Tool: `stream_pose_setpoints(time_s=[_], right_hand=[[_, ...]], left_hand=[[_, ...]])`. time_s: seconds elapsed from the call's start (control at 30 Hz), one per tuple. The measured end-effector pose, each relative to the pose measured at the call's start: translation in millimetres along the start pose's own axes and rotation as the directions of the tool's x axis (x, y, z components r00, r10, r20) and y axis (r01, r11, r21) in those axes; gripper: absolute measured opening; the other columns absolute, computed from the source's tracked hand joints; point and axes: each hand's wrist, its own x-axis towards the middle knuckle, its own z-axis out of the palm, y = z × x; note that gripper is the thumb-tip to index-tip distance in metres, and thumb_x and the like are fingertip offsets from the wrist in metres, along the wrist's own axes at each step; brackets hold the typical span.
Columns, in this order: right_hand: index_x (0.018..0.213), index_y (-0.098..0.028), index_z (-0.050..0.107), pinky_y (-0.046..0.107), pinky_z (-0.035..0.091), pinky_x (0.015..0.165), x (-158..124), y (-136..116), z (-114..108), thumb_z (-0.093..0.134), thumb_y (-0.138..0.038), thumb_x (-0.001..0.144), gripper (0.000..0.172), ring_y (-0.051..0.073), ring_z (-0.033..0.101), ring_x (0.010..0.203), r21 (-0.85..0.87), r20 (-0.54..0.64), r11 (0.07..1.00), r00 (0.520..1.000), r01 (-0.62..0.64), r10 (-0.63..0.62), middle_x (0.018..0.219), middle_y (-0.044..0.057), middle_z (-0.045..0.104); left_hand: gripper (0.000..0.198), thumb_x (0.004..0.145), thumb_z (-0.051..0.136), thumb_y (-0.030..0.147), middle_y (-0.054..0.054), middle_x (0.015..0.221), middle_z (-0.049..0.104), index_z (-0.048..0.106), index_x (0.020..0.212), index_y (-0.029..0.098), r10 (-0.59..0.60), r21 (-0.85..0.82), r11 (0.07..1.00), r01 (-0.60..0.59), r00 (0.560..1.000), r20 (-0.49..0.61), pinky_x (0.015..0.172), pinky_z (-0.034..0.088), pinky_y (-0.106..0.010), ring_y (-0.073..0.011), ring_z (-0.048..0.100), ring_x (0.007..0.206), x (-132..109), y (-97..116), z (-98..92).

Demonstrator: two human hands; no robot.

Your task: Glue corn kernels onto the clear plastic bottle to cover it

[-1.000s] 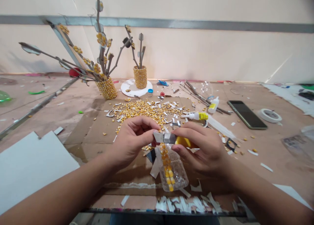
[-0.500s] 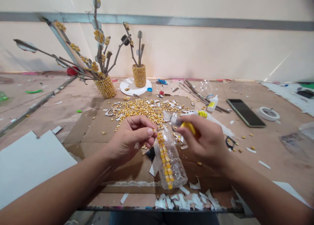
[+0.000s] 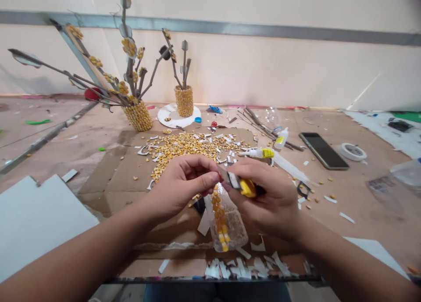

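Since half a second ago, the cutter has swung back to the left fingertips. At far left, a white sheet runs out of frame. The left hand presses thumb and forefinger together, apparently on a corn kernel, though it is hidden. Between the hands, the clear plastic piece with kernel rows lies on cardboard, its upper end covered. The right hand wraps its fingers around the cutter, concealing part of the handle. At far right, a clear object is cut off.
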Motion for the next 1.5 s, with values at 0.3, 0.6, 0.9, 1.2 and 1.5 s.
stream_pose_setpoints(time_s=[0.3,0.6,0.9,1.2,1.5], right_hand=[[0.103,-0.024,0.063,0.033,0.058,0.077,5.0,10.5,2.7,0.068,-0.007,0.090,0.022,0.020,0.070,0.091,-0.115,-0.032,0.991,0.997,0.071,-0.075,0.100,0.006,0.072],[0.093,-0.019,0.073,0.025,0.046,0.051,11.2,27.1,-15.7,0.074,-0.027,0.094,0.007,0.012,0.058,0.052,0.048,0.005,0.906,0.907,-0.422,0.422,0.063,-0.004,0.065],[0.092,-0.019,0.076,0.024,0.043,0.060,11.5,37.2,-11.1,0.068,-0.028,0.093,0.012,0.012,0.054,0.065,0.070,0.296,0.834,0.810,-0.547,0.507,0.073,-0.003,0.063],[0.093,-0.020,0.072,0.025,0.040,0.054,12.0,41.4,-3.4,0.075,-0.039,0.085,0.021,0.012,0.049,0.060,0.195,0.390,0.587,0.611,-0.786,0.688,0.071,-0.004,0.057],[0.098,-0.020,0.068,0.023,0.043,0.054,15.6,37.5,-1.1,0.089,-0.047,0.075,0.041,0.010,0.054,0.060,0.323,0.459,0.387,0.500,-0.864,0.734,0.073,-0.005,0.060]], left_hand=[[0.023,0.075,0.095,0.032,-0.002,0.076,0.075,0.080,0.083,0.016,0.049,0.053,0.997,-0.052,0.997,0.061,0.069,0.051,-0.023,-0.0122,0.064,0.068,9.5,5.6,5.7],[0.026,0.081,0.080,0.017,-0.007,0.104,0.082,0.084,0.107,0.021,0.137,0.655,0.738,-0.163,0.986,0.092,0.077,0.050,-0.027,-0.0216,0.068,0.091,4.7,16.9,-27.7],[0.030,0.091,0.072,0.023,-0.007,0.118,0.079,0.073,0.122,0.022,-0.093,0.641,0.764,-0.077,0.969,0.227,0.097,0.056,-0.037,-0.0250,0.073,0.109,12.0,-0.3,-34.9],[0.025,0.091,0.072,0.023,-0.007,0.112,0.077,0.074,0.116,0.022,-0.118,0.619,0.784,-0.042,0.970,0.214,0.096,0.055,-0.043,-0.0259,0.071,0.105,15.8,-10.0,-37.6],[0.025,0.090,0.072,0.023,-0.007,0.110,0.077,0.076,0.114,0.021,-0.107,0.606,0.795,-0.029,0.977,0.187,0.094,0.057,-0.043,-0.0253,0.071,0.103,14.2,-9.1,-34.1]])
